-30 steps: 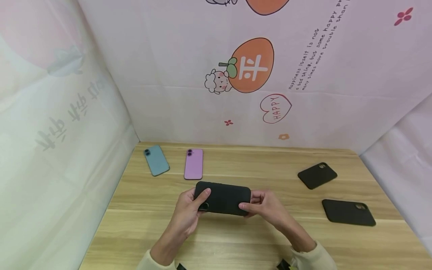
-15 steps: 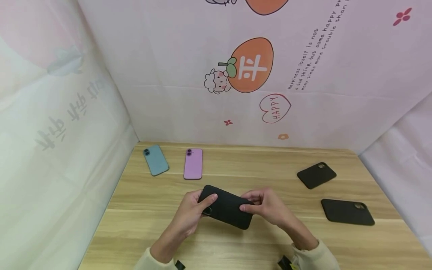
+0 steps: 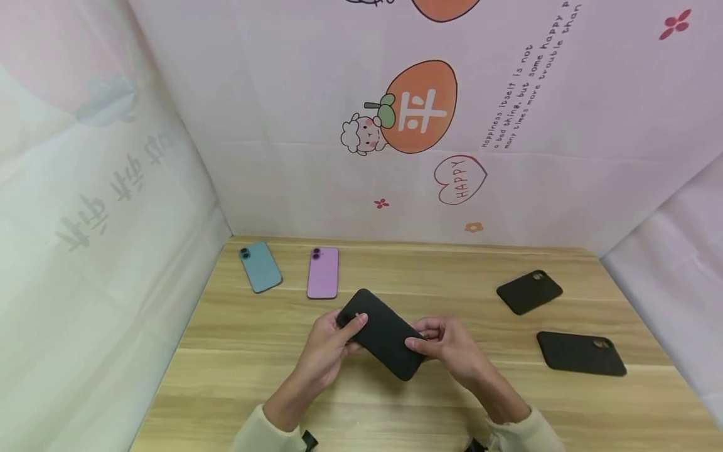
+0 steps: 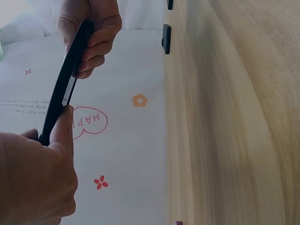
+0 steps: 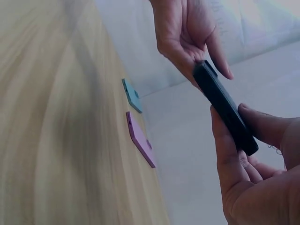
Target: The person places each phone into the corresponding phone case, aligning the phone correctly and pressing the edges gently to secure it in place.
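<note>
Both hands hold a black phone case above the table, slanting down toward the right in the head view. My left hand grips its upper left end, thumb lying across the back near the camera corner. At the lower right end, my right hand pinches the edge between thumb and fingers. Edge-on in the left wrist view, the case shows a pale, glossy strip along its inner side. From the right wrist, the case appears as a thick dark slab with a raised camera part near the left hand.
At the back left of the wooden table lie a blue phone and a purple phone, backs up. Two more black cases, one farther back and one nearer, lie on the right. Printed white cloth hangs behind.
The held case has turned clockwise from nearly level to a steep slant, its left end rising and right end dropping. Both hands have kept their grip. The things on the table have stayed put.
</note>
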Demonstrator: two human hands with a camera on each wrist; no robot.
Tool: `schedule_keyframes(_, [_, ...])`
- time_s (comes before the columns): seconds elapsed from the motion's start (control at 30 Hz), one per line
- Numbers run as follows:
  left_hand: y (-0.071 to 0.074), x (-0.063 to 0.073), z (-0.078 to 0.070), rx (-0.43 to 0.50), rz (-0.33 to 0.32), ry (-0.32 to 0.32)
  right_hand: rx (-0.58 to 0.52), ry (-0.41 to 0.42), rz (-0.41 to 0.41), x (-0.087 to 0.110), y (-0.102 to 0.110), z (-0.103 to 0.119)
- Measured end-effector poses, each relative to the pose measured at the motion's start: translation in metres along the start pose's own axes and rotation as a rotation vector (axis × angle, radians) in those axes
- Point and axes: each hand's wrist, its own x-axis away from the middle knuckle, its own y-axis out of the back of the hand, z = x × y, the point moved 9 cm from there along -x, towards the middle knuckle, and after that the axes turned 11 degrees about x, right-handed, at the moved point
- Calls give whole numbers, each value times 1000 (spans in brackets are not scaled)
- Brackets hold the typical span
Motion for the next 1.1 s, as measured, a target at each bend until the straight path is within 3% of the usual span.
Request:
schedule_keyframes(0.37, [-8,-12,8,-42,39,9,-112,-26,-41,2,2,-8])
schedule_keyframes(0.6, [-11,-15,13,-121,69,41,-28,-62,-20,6,4,-20])
schedule_keyframes(0.9, [-25,-22,27,-301,228,129,39,-76,-37,10,15,-28])
schedule_keyframes(1.1, [-29,-24,44,-364,293,194,81,-82,24,13,10,-40])
